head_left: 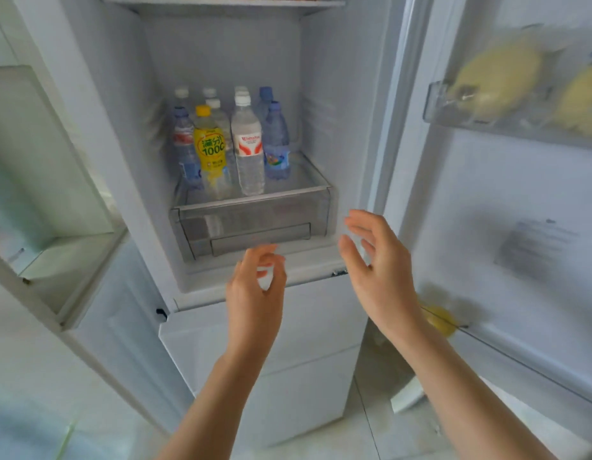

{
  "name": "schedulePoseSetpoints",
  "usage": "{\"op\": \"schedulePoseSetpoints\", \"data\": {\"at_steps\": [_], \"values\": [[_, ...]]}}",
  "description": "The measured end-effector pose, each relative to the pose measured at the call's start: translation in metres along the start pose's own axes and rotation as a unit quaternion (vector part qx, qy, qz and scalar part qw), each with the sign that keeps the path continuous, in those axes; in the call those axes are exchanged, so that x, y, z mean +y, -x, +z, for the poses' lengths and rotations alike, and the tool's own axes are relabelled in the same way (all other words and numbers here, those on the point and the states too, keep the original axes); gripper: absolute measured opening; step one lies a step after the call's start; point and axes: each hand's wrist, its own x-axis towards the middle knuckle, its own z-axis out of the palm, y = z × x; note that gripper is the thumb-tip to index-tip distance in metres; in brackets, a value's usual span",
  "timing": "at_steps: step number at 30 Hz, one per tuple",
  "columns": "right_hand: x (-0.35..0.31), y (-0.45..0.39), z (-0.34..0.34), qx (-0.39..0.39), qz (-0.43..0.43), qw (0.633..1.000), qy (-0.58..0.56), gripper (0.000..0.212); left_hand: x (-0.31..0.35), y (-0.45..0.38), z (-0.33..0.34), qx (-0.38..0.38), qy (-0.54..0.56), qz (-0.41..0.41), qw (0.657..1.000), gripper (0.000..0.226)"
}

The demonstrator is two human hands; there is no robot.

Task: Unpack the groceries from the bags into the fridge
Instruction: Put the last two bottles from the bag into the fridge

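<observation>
Clear plastic is pretty much everything in this white open fridge (321,94): a bunch of plastic drink bottles stand upright on the glass shelf over the see-through crisper drawer (255,220), packed toward the left and back so the right side of the shelf stays bare, probably room for more. Up front are the yellow-capped bottle with the yellow label (211,151) and the tall white-capped water bottle with a red and white label (248,147), touching or nearly so, with blue-tinted bottles behind them.

Both hands are empty, hanging in front of the drawer. Left hand (255,290) has loosely curled fingers, gripping nothing; right hand (377,260) is spread and relaxed. No grocery bags in view, so I'd guess they're somewhere off-frame. Pale yellow bagged items (497,78) sit in the door bin, too blurry to identify.
</observation>
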Motion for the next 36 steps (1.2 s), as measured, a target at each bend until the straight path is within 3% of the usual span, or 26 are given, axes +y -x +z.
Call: {"op": "schedulePoseSetpoints", "data": {"at_steps": [8,24,32,36], "values": [[-0.006,0.041,-0.103,0.024,-0.007,1.000,0.005,0.030,0.043,0.082,0.051,-0.037,-0.001,0.034,0.999,0.023],[0.014,0.106,-0.352,0.015,-0.050,0.998,0.033,0.036,0.162,0.249,0.203,-0.064,0.012,0.023,0.998,0.016],[0.034,0.104,-0.421,0.088,-0.058,0.992,0.076,0.027,0.214,0.275,0.256,-0.105,0.020,0.046,0.993,0.028],[0.049,0.094,-0.436,0.149,-0.019,0.984,0.100,0.036,0.231,0.277,0.272,-0.119,0.017,0.050,0.992,0.044]]}}
